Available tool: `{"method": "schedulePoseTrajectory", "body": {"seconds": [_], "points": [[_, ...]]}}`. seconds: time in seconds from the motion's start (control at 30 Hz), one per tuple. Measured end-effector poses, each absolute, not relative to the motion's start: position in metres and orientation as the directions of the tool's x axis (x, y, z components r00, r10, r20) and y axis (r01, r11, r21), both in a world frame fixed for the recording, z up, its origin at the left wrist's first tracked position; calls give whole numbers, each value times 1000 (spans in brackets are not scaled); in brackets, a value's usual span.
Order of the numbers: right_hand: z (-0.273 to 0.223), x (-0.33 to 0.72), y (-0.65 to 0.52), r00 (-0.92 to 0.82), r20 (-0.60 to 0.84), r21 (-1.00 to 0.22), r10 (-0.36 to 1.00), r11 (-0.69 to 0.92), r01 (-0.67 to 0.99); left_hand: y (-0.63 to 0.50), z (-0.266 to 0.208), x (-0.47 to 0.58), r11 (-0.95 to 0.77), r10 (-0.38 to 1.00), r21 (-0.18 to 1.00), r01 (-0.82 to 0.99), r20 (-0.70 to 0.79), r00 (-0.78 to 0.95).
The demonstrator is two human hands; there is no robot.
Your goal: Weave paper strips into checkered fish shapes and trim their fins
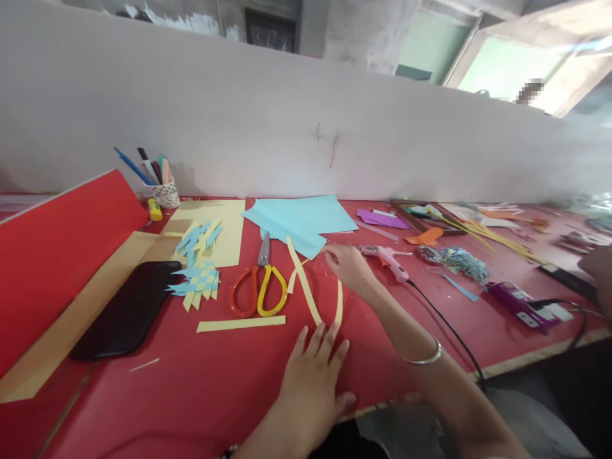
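Observation:
My left hand lies flat on the red table with its fingers spread. Its fingertips press on the near ends of pale yellow paper strips. Beyond it, my right hand has its fingers bent and pinched at the end of a thin yellow strip; the exact grip is partly hidden. Scissors with one red and one yellow handle lie left of the strips, blades pointing away. Nearer to me is a loose yellow strip. Light blue paper sheets sit just past my right hand.
Woven blue-yellow paper pieces, a black phone, a red board and a pen cup are on the left. Rightward lie a pink glue gun with its cord, a purple power strip and another person's hand.

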State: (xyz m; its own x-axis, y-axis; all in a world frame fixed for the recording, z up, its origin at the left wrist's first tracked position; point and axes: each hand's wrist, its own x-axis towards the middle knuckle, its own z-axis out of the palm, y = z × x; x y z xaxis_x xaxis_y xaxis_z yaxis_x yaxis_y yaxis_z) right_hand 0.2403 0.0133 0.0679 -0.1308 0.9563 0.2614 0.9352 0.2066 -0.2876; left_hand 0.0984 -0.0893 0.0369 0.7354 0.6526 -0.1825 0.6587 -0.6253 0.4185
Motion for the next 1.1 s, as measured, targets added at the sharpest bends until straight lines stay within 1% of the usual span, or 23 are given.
{"method": "schedulePoseTrajectory", "body": {"seconds": [0.07, 0.13, 0.17, 0.23, 0.3, 0.37, 0.4, 0.47, 0.5, 0.57, 0.6, 0.63, 0.7, 0.73, 0.77, 0.8, 0.83, 0.87, 0.9, 0.93, 1.0, 1.03, 1.1], "points": [[72, 245, 13, -120, 276, -284, 954, 200, 938, -89, 34, 105, -601, 677, 406, 689, -200, 708], [80, 253, 11, -71, 316, -279, 946, 164, 946, -87, 33, 105, -582, 708, 391, 713, -188, 680], [85, 257, 10, -35, 358, -279, 933, 142, 950, -86, 32, 103, -574, 722, 383, 724, -181, 668], [98, 264, 8, 68, 533, -304, 843, 115, 946, -84, 32, 98, -556, 745, 365, 747, -178, 642], [111, 266, 4, 80, 680, -333, 729, 210, 919, -84, 32, 92, -557, 752, 358, 750, -168, 638], [121, 263, -1, 37, 711, -375, 702, 334, 865, -82, 33, 85, -580, 740, 371, 725, -132, 660], [124, 260, -4, 2, 696, -411, 718, 396, 821, -80, 34, 80, -596, 731, 387, 704, -103, 675], [127, 252, -11, -92, 606, -532, 790, 488, 692, -74, 38, 67, -607, 729, 431, 668, -32, 684], [126, 247, -15, -164, 548, -604, 820, 524, 601, -69, 42, 59, -597, 751, 457, 659, 28, 660], [123, 238, -22, -338, 446, -741, 829, 554, 380, -57, 52, 41, -505, 837, 537, 675, 116, 534], [120, 234, -25, -419, 414, -798, 808, 543, 261, -51, 59, 33, -450, 878, 588, 672, 155, 453], [118, 229, -27, -485, 390, -845, 783, 513, 149, -44, 66, 26, -384, 920, 641, 664, 206, 334], [112, 222, -30, -573, 364, -908, 734, 418, -40, -34, 78, 17, -303, 946, 718, 627, 307, 105], [109, 220, -31, -599, 353, -925, 719, 365, -106, -30, 82, 16, -310, 940, 747, 589, 332, 74], [106, 218, -30, -617, 332, -938, 713, 318, -138, -28, 85, 16, -311, 949, 800, 512, 289, 125], [104, 217, -30, -633, 299, -951, 714, 279, -135, -26, 84, 18, -287, 954, 864, 413, 217, 209], [101, 217, -28, -646, 261, -962, 717, 250, -111, -26, 82, 22, -214, 937, 931, 296, 110, 331], [99, 217, -26, -660, 225, -970, 717, 232, -77, -26, 78, 26, -81, 892, 980, 182, -10, 452], [97, 219, -25, -672, 191, -974, 715, 223, -40, -26, 74, 31, 68, 820, 993, 97, -111, 561], [95, 221, -23, -682, 169, -974, 711, 225, -6, -26, 68, 35, 201, 738, 979, 44, -181, 650], [92, 225, -19, -696, 147, -965, 703, 256, 54, -27, 60, 41, 375, 604, 927, -14, -233, 762], [90, 227, -18, -700, 137, -957, 701, 276, 89, -27, 58, 42, 420, 571, 907, -18, -249, 782], [87, 231, -16, -710, 114, -938, 695, 310, 153, -27, 56, 43, 460, 560, 888, 19, -307, 769]]}}
